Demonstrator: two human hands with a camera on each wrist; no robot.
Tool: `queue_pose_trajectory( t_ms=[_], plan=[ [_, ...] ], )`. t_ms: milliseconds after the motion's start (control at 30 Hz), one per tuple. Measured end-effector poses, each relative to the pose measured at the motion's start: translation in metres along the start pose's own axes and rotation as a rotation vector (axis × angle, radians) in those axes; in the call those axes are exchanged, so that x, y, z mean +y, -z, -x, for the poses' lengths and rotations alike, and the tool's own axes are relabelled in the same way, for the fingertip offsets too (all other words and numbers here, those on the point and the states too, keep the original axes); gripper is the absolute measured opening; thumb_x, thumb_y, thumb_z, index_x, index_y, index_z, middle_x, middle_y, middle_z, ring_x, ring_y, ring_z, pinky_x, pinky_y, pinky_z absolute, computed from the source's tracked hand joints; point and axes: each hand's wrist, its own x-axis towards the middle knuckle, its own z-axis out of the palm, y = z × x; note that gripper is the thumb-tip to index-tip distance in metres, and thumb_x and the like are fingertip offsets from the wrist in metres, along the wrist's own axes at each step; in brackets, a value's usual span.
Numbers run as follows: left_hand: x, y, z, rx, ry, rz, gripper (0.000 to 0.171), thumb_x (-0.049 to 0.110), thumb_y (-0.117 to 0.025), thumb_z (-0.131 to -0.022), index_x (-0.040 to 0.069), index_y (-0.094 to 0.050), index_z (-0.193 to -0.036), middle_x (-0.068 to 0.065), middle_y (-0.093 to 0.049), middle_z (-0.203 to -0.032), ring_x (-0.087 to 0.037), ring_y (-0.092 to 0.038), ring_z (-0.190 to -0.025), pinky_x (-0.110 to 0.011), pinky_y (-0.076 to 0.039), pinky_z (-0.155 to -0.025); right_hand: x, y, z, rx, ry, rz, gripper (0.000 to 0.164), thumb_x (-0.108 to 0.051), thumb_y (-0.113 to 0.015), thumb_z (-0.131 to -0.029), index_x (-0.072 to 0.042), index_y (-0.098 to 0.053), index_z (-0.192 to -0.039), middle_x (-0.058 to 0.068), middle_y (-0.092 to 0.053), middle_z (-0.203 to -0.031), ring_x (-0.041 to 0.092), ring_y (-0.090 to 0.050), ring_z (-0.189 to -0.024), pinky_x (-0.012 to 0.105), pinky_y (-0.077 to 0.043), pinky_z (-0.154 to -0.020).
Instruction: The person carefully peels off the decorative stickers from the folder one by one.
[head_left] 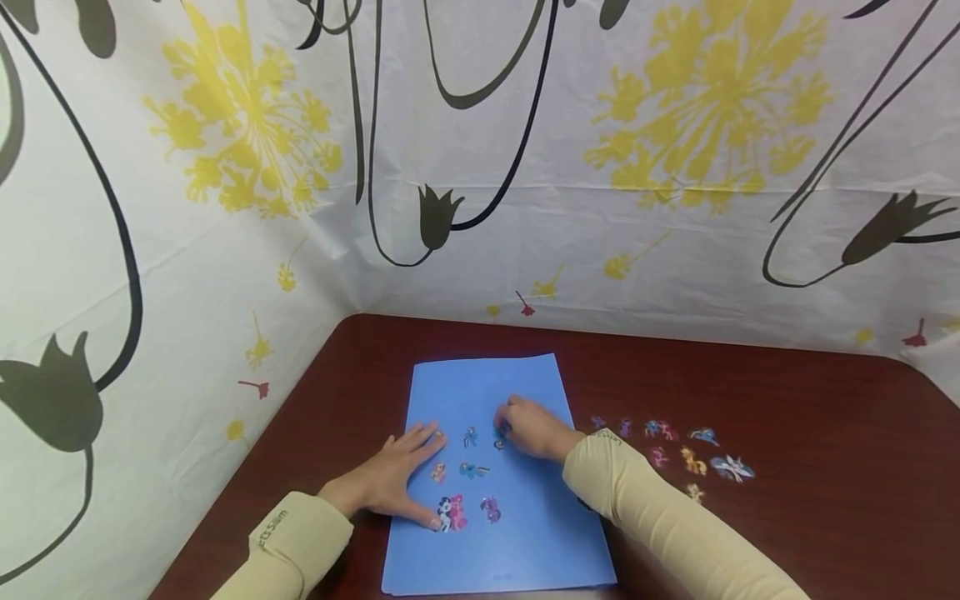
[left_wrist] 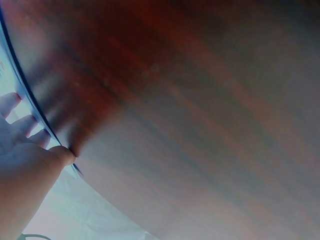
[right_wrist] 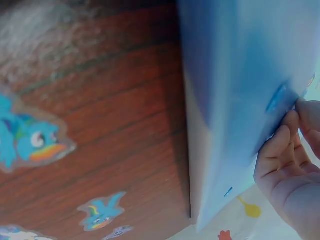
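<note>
Left grip (left_wrist: 27,155) at the edge of a bluish sheet (left_wrist: 25,90), blurred reddish-brown tabletop (left_wrist: 190,120) beside it, whitish cloth (left_wrist: 85,207) below.

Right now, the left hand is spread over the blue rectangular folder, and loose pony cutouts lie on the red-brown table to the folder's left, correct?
The side is wrong: the head view shows those cutouts right of the folder.
</note>
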Motion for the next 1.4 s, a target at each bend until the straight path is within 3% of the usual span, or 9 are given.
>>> queue_pose_trajectory(
  t_ms=[400,600,1000,1400],
  plan=[
    [0.0,0.001,-0.001,0.0,-0.006,-0.008,0.104,0.066,-0.065,-0.059,0.014,-0.026,-0.141,-0.007,-0.015,-0.147,-0.027,-0.008,-0.134,-0.056,-0.01,-0.101,0.001,0.001,-0.003,-0.048,-0.019,-0.009,0.015,0.001,-0.057,-0.081,-0.005,-0.062,-0.094,0.003,-0.051,-0.089,0.019,-0.052,-0.087,0.035,-0.045,-0.08],
    [-0.001,0.0,0.0,-0.006,0.001,0.007,0.104,0.065,-0.066,-0.059,0.015,-0.025,-0.141,-0.007,-0.015,-0.147,-0.026,-0.007,-0.134,-0.056,-0.01,-0.101,0.002,0.002,-0.004,-0.07,-0.014,-0.007,0.01,0.001,-0.057,-0.081,-0.007,-0.061,-0.085,0.002,-0.048,-0.087,0.019,-0.05,-0.084,0.035,-0.044,-0.078],
    [-0.001,-0.001,0.001,-0.006,0.009,0.003,0.105,0.065,-0.066,-0.059,0.015,-0.025,-0.141,-0.006,-0.015,-0.147,-0.026,-0.007,-0.134,-0.056,-0.01,-0.101,0.004,0.001,-0.004,-0.036,0.019,-0.009,0.013,0.001,-0.06,-0.08,-0.003,-0.062,-0.091,0.005,-0.052,-0.087,0.02,-0.053,-0.086,0.035,-0.045,-0.079],
    [-0.002,-0.002,-0.001,-0.007,0.013,-0.01,0.105,0.068,-0.064,-0.059,0.016,-0.025,-0.141,-0.005,-0.015,-0.147,-0.025,-0.006,-0.134,-0.055,-0.01,-0.101,0.003,0.01,-0.012,-0.148,0.029,0.007,0.009,0.002,-0.06,-0.08,-0.006,-0.06,-0.085,0.003,-0.05,-0.084,0.019,-0.05,-0.084,0.034,-0.044,-0.079]
  ],
)
